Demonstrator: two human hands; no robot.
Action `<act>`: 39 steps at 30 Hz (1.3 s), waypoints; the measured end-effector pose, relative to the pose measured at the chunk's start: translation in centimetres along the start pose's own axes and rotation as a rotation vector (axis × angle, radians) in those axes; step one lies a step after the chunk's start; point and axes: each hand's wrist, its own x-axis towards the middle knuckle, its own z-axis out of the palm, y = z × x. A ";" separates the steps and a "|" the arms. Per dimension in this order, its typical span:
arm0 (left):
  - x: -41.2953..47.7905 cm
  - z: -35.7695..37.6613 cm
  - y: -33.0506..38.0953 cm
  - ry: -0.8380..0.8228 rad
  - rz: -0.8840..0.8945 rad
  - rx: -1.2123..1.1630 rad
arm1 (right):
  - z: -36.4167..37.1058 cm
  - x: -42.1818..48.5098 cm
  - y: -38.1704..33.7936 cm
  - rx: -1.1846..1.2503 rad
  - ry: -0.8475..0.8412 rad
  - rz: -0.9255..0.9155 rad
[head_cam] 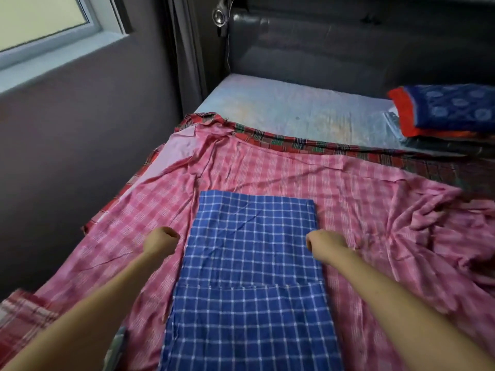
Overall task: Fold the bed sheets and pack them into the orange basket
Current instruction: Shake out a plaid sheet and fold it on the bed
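A blue checked sheet (249,277), folded into a long strip, lies flat on a spread pink checked sheet (375,199) on the bed. My left hand (160,241) is curled into a fist just left of the blue strip's left edge, over the pink sheet, with nothing seen in it. My right hand (325,241) is also a fist, at the strip's right edge; no cloth is lifted by it. A red and green plaid sheet (281,141) lies under the pink one. No orange basket is in view.
A stack of folded cloth topped by a blue and orange piece (444,113) sits at the far right on the bare mattress (294,108). A dark headboard (348,44) stands behind it. A grey wall with a window (40,25) runs along the left.
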 end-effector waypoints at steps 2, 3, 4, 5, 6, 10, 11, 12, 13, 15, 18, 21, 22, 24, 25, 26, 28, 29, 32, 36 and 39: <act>3.9 1.9 0.6 -0.022 0.050 0.085 | 0.0 4.3 -1.8 0.011 -0.029 -0.032; 5.4 2.8 1.0 -0.029 0.075 0.120 | 0.1 6.1 -2.6 0.020 -0.047 -0.038; 6.7 3.6 1.3 -0.033 0.093 0.166 | 0.2 7.7 -3.3 0.025 -0.059 -0.047; 8.0 4.5 1.6 -0.029 0.111 0.216 | 0.5 9.4 -4.1 0.036 -0.067 -0.053; 9.4 5.5 1.7 -0.020 0.137 0.267 | 0.8 11.1 -4.8 0.046 -0.065 -0.060; 15.1 10.0 1.7 -0.014 0.271 0.404 | 1.9 17.9 -7.0 0.122 0.001 -0.096; 16.5 11.0 1.8 -0.005 0.324 0.452 | 2.0 19.4 -7.4 0.140 0.015 -0.097; 17.9 11.9 2.0 0.000 0.384 0.512 | 2.1 20.7 -7.8 0.157 0.019 -0.096; 19.2 12.7 2.5 0.011 0.446 0.587 | 2.2 22.0 -8.1 0.171 0.017 -0.093; 22.5 14.3 4.0 0.023 0.581 0.816 | 2.7 24.9 -8.7 0.187 0.012 -0.086; 26.9 16.4 6.0 0.015 0.723 1.055 | 3.3 28.9 -9.6 0.162 0.056 -0.106; 30.0 18.1 6.4 -0.095 0.626 1.243 | 4.5 32.0 -10.0 0.092 0.107 -0.106; 30.4 18.2 6.2 -0.106 0.582 1.315 | 5.1 32.6 -10.1 0.046 0.111 -0.105; 30.8 18.0 5.7 -0.045 0.546 1.371 | 6.6 33.4 -10.1 -0.041 0.109 -0.099; 30.6 17.6 5.4 -0.001 0.562 1.363 | 7.1 33.6 -10.1 -0.071 0.115 -0.093; 30.3 17.1 4.9 0.038 0.613 1.336 | 7.5 33.7 -10.2 -0.080 0.128 -0.086; 29.1 16.4 3.8 0.140 0.879 1.199 | 7.4 33.7 -10.3 -0.058 0.180 -0.102; 27.9 16.1 3.3 0.175 1.030 1.085 | 7.0 33.6 -10.5 -0.028 0.217 -0.147; 22.5 14.7 1.7 -0.180 1.236 0.635 | 5.8 32.4 -11.9 0.186 0.347 -0.471; 18.6 11.9 0.2 -1.001 0.528 0.343 | 6.6 28.9 -13.6 0.447 0.462 -0.856; 20.8 11.4 -0.5 -0.762 0.346 0.187 | 7.9 27.0 -13.6 0.419 0.287 -0.868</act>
